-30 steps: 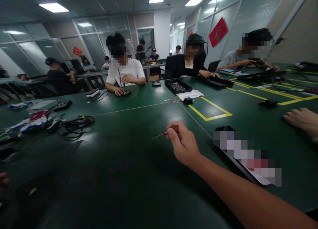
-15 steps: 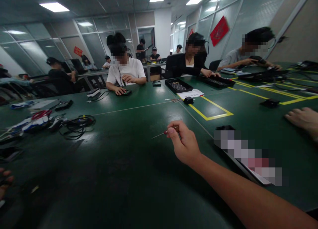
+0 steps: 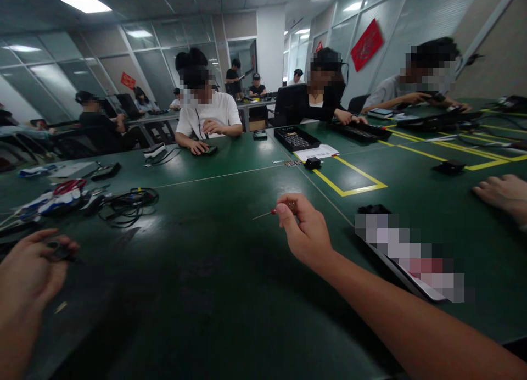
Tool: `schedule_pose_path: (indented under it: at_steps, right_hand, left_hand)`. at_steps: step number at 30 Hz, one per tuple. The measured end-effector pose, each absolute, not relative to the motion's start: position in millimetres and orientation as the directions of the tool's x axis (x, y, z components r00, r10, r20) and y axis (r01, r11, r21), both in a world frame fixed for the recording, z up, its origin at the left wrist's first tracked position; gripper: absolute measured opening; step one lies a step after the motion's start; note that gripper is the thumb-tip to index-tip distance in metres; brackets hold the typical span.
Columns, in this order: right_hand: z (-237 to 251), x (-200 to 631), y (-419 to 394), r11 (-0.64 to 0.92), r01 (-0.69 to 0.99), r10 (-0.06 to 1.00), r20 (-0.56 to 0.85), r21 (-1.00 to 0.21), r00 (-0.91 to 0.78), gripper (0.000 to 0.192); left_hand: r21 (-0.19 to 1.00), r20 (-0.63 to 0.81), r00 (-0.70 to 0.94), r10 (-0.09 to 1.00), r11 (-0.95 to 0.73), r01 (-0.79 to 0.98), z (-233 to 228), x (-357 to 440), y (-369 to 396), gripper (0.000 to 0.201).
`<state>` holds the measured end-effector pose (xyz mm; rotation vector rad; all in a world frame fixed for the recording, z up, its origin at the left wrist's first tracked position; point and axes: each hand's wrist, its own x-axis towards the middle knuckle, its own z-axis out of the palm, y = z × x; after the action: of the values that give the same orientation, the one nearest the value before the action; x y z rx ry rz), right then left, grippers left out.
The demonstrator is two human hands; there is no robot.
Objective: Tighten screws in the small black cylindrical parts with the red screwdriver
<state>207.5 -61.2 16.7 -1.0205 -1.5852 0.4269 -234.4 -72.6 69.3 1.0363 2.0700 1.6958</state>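
Observation:
My right hand (image 3: 307,234) is stretched out over the middle of the green table (image 3: 214,270), pinching a thin screwdriver (image 3: 267,212) with a red grip; its metal tip points left. My left hand (image 3: 28,270) is at the lower left, fingers curled around a small dark part (image 3: 60,252). What that part is cannot be made out.
A tangle of black cables (image 3: 125,203) and a red-and-white bundle (image 3: 53,199) lie at the left. A flat device (image 3: 405,270) lies right of my right hand. Another person's hand (image 3: 500,193) rests at the right edge. Yellow tape (image 3: 349,177), a black tray (image 3: 295,139) and seated people are farther back.
My left hand has risen into view at the lower left, holding a small dark part. My right hand with the screwdriver has barely moved.

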Motion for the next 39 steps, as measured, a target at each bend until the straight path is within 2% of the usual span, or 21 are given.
schedule_pose_path:
  at_steps: [2,3,4,6,8,11,14,17,22,26,32,39]
  right_hand:
    - [15,208,-60,0.535,0.394,0.804,0.594,-0.748,0.035,0.017]
    - [14,208,-59,0.528,0.390,0.808,0.588,-0.754,0.042,0.017]
    - [13,208,-57,0.524,0.379,0.812,0.582,-0.762,0.048,0.018]
    - [10,208,-55,0.521,0.357,0.818,0.573,-0.775,0.050,0.019]
    - [9,209,-53,0.512,0.360,0.825,0.564,-0.780,0.048,0.019]
    - [11,209,-54,0.496,0.388,0.833,0.552,-0.777,0.042,0.019]
    - [14,209,-56,0.493,0.392,0.831,0.553,-0.777,0.050,0.022]
    - [13,209,-55,0.483,0.389,0.833,0.549,-0.785,0.074,0.023]
    - [7,207,-50,0.486,0.253,0.853,0.517,-0.837,0.073,0.019]
    - [4,205,-49,0.476,0.194,0.868,0.494,-0.858,0.055,0.017]
    - [2,205,-49,0.451,0.239,0.880,0.473,-0.860,0.039,0.017]
    - [-1,205,-48,0.447,0.279,0.880,0.474,-0.850,0.033,0.016]
  left_hand:
    - [0.987,0.074,-0.719,0.692,0.050,0.150,64,-206,-60,0.026]
    - [0.989,0.045,-0.665,0.745,0.060,0.133,62,-189,-55,0.026]
    - [0.983,0.035,-0.608,0.793,0.082,0.164,60,-170,-52,0.025]
    - [0.928,0.085,-0.446,0.891,0.093,0.362,54,-131,-47,0.025]
    - [0.849,0.101,-0.206,0.973,0.023,0.528,44,-92,-43,0.030]
    - [0.839,0.143,0.106,0.984,-0.178,0.514,24,-44,-36,0.029]
    - [0.806,0.223,0.258,0.940,-0.327,0.493,3,-12,-30,0.040]
    - [0.737,0.303,0.306,0.902,-0.426,0.526,-14,2,-27,0.054]
    - [0.666,0.345,0.396,0.851,-0.519,0.536,-30,-4,-23,0.031]
    - [0.608,0.429,0.385,0.817,-0.577,0.546,-31,-10,-20,0.030]
    - [0.667,0.392,0.349,0.851,-0.525,0.529,-30,-9,-19,0.041]
    - [0.686,0.390,0.339,0.856,-0.516,0.513,-29,-10,-19,0.037]
